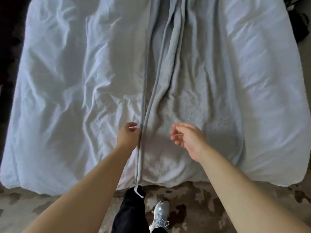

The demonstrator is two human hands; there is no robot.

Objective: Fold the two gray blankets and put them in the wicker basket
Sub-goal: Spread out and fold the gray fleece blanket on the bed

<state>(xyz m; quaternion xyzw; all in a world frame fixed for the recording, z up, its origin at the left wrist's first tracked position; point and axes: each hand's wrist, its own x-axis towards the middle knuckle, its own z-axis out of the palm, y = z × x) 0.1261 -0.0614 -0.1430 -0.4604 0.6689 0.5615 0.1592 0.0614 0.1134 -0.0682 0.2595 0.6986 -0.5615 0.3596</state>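
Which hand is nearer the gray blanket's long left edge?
Left. The left hand sits right beside the long left edge of the gray blanket, seemingly touching it. The right hand hovers over the blanket's middle, farther from that edge.

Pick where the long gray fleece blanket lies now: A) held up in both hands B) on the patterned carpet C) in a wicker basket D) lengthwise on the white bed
D: the gray fleece blanket lies lengthwise on the white bed, with the left hand at its left edge and the right hand open above it.
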